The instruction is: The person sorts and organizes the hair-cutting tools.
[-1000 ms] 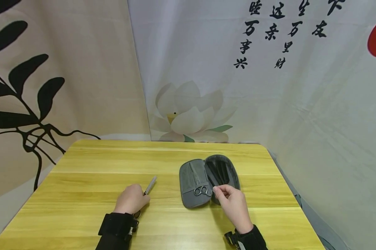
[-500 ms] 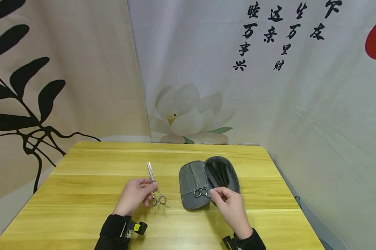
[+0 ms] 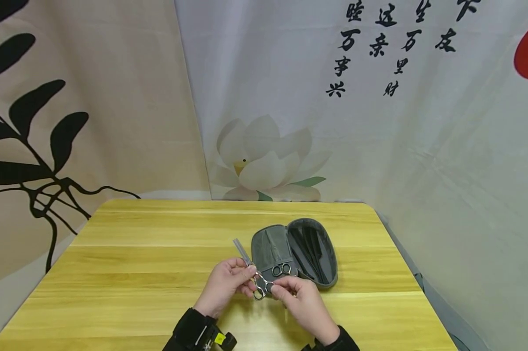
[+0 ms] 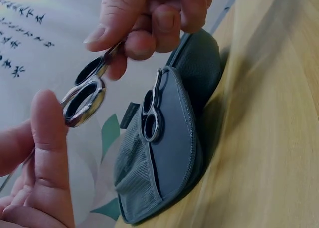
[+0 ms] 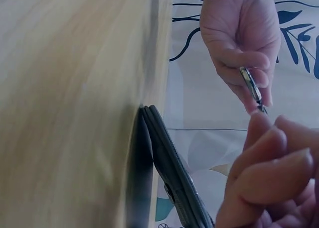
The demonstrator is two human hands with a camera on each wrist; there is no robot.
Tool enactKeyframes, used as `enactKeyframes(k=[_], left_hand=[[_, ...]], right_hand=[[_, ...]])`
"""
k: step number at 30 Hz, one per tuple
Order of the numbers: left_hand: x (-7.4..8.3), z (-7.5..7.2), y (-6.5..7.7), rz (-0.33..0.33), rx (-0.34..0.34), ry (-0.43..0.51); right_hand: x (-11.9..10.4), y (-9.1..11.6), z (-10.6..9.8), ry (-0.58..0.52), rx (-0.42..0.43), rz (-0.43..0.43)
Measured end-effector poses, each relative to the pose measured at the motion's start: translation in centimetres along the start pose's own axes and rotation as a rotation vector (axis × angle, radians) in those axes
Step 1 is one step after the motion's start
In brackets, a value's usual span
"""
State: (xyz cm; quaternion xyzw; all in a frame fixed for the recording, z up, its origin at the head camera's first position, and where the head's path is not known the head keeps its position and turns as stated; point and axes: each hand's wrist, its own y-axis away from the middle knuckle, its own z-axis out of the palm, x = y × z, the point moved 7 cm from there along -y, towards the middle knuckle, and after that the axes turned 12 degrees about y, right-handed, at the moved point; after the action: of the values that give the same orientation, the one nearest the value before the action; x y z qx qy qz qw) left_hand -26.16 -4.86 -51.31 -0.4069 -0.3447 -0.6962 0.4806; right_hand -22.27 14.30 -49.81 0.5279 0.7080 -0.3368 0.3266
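A pair of silver hairdressing scissors [image 3: 243, 251] is held between both hands, blades pointing up and to the left in the head view. My left hand [image 3: 228, 281] grips them near the pivot, thumb on top. With thumb and fingertips, my right hand [image 3: 305, 303] pinches the handle end at one finger ring. The other ring [image 4: 92, 108] shows up close in the left wrist view. Just behind the hands lies an open grey zip case [image 3: 332, 274]. A second pair of scissors [image 3: 282, 269] is tucked in its left half's mesh pocket, rings sticking out.
Black combs [image 3: 311, 246] lie in the case's right half. The case stands on a yellow wood table [image 3: 136, 253], whose far edge meets a hanging cloth backdrop [image 3: 360, 161] with a lotus and writing.
My left hand has lifted the scissors off the table, turned them and carried them right. My right hand has left the case's edge and taken hold of the handle end.
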Motion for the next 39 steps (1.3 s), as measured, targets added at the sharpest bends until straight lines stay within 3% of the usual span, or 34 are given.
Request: enactKeyframes(k=[6,20,23,28,31,35,39], left_hand=[[-0.3,-0.7,-0.1,0.044,0.074,0.083],[-1.4,-0.1,-0.6,0.011,0.020,0.042],[-1.8,-0.5,-0.7,0.014,0.064,0.013],[-2.1,-1.3,-0.6,0.031,0.204,-0.045],[-2.2,-1.4,-0.6,0.024,0.240,-0.047],[-2.4,-1.5,-0.6,-0.009,0.204,0.003],[-2.8,-1.5,-0.6,-0.069,0.110,0.080]], right_hand=[[0.9,-0.1,-0.1,-0.042,0.004,0.073],[1.2,0.1,-1.7,-0.107,0.224,0.072],[1.6,0.0,-1.9,-0.163,0.233,0.103],[2.5,0.0,-2.1,-0.265,0.204,0.200],[2.9,-0.1,-2.1,-0.296,0.186,0.249],[3.1,-0.1,-2.1,-0.300,0.184,0.281],[3.3,-0.1,-2.0,-0.296,0.196,0.294]])
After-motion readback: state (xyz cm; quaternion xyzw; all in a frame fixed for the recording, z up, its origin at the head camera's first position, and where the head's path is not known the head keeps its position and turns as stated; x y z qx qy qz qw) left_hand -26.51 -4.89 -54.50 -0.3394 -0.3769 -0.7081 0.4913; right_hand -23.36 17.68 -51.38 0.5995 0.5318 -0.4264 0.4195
